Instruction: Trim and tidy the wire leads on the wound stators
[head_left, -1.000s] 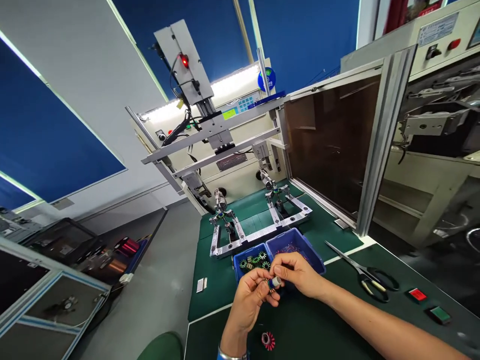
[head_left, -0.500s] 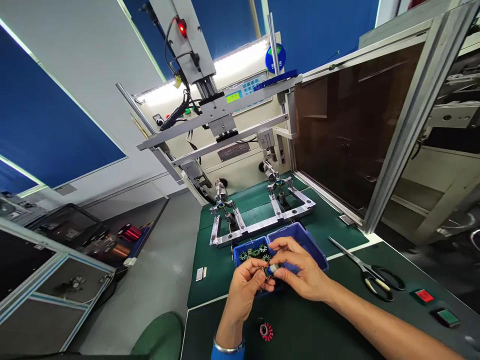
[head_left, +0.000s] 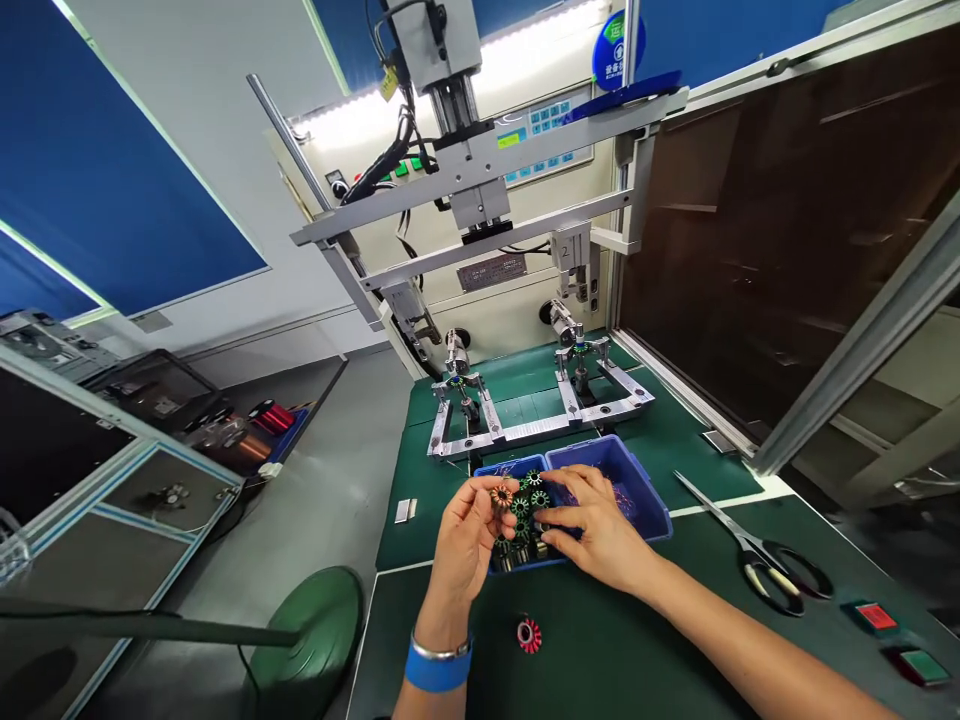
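My left hand (head_left: 463, 540) is closed, pinching a small wound stator (head_left: 501, 496) with copper-coloured coils between thumb and fingers. It is held above the left blue bin (head_left: 495, 468), in which several green-toothed stators (head_left: 520, 508) lie. Over the right side of that bin is my right hand (head_left: 592, 515), fingers apart, fingertips close to the green stators. I see nothing clearly gripped in it, though the gap by the thumb is partly hidden. A red-toothed stator (head_left: 529, 635) rests on the green mat nearer to me.
The right blue bin (head_left: 660, 515) contains thin wire scraps. Scissors (head_left: 754, 550) lie to the right, beside a red button (head_left: 876, 616) and a green button (head_left: 921, 665). Behind the bins stands a metal fixture (head_left: 536, 428) beneath the machine's crossbar (head_left: 495, 255). A green stool (head_left: 307, 640) is at lower left.
My hands were together on a small part; now they are apart. The left hand keeps a stator, while the right hand's fingers have spread over the bin. The view has shifted closer.
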